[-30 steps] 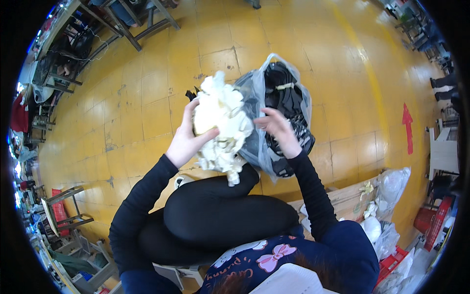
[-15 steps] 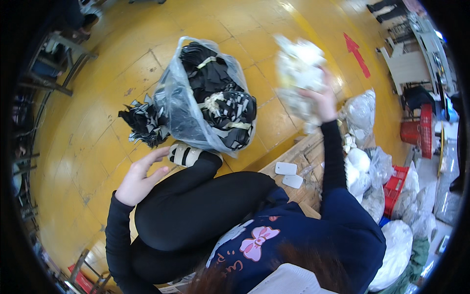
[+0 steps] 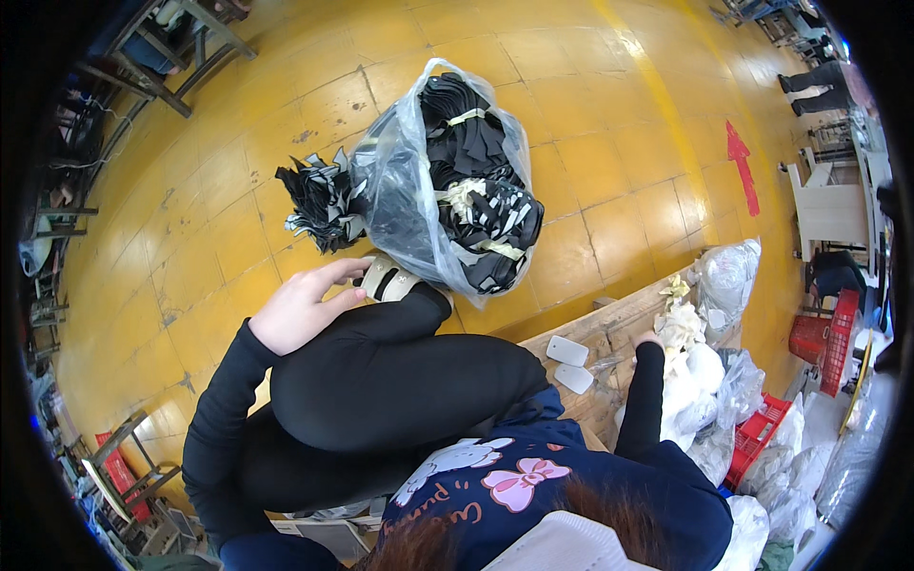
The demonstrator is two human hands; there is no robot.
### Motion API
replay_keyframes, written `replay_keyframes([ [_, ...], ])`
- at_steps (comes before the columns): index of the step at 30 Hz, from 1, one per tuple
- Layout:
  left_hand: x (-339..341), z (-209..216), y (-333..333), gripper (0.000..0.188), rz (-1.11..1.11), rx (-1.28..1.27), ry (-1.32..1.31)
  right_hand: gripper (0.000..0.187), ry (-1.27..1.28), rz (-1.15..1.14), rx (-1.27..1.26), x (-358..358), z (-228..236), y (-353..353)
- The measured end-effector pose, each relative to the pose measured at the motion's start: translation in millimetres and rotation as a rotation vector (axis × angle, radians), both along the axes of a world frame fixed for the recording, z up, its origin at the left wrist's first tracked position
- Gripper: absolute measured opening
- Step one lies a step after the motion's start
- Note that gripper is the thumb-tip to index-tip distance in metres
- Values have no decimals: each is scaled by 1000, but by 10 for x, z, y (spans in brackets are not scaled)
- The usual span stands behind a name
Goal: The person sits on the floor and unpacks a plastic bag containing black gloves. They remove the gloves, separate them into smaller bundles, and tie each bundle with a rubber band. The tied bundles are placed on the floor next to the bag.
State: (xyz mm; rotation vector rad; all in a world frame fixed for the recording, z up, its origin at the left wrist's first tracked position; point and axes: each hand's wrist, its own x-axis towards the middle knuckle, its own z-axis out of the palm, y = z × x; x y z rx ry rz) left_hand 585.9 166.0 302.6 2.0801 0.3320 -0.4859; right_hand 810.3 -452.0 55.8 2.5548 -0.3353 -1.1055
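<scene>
My left hand [image 3: 303, 309] hangs beside my raised knee with its fingers apart and nothing in it, close to the cream strapped shoe [image 3: 388, 279] on my foot. Over at the right, my right hand [image 3: 649, 339] is down at the wooden bench, against a bundle of cream-white cloth pieces [image 3: 680, 325]; its fingers are mostly hidden. Past my foot stands an open clear plastic bag [image 3: 395, 205] holding tied bundles of black and grey cloth pieces [image 3: 471, 143]. Another black and grey bundle [image 3: 324, 202] lies on the floor left of the bag.
Two white tags [image 3: 568, 352] lie on the wooden bench [image 3: 619, 328]. Filled clear bags [image 3: 728, 276] and a red crate [image 3: 759, 438] crowd the right side. A red arrow [image 3: 741, 167] marks the yellow tiled floor. Someone's dark-clad legs [image 3: 824, 88] show at upper right.
My right hand has come down and toward me with the white cloth bundle, from above the floor to the bench. My left hand stays open by my knee. The view has shifted.
</scene>
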Motion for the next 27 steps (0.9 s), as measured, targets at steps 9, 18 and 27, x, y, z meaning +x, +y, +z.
replay_keyframes([
  [9,-25,506,-324,47,-267,531,-204,31,-451,744,1405,298,889,3625],
  [18,-165,626,-362,46,-303,406,-144,63,-175,791,784,435,163,4488],
  [27,-212,446,-215,49,-308,267,-139,98,2,787,984,590,386,4160],
])
